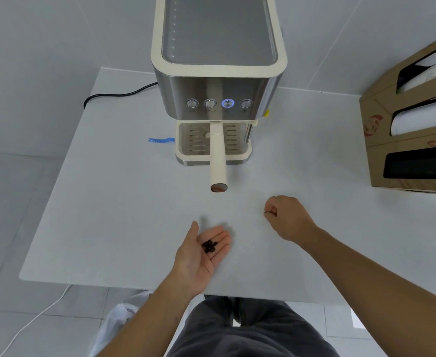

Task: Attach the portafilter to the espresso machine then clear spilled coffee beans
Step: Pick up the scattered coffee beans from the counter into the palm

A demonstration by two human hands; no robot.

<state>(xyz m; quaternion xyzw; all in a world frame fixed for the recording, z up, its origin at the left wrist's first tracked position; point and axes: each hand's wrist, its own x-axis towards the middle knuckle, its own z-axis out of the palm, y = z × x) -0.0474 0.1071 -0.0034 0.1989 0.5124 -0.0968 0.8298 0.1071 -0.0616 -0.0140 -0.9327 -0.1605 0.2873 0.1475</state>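
The steel and cream espresso machine point(219, 81) stands at the back of the white table point(108, 202). The portafilter point(218, 158) sits in the machine, its cream handle pointing toward me over the drip tray. My left hand point(201, 253) is palm up above the table and cups several dark coffee beans point(210, 246). To its right, my right hand point(287, 219) is curled over the table surface with thumb and finger pinched on a small dark coffee bean point(266, 213).
A cardboard box point(412, 130) with white rolls stands at the right edge. A strip of blue tape point(160, 140) lies left of the machine. A black power cord point(116, 95) runs off the back left. A white bag point(119, 320) hangs below the table's front edge.
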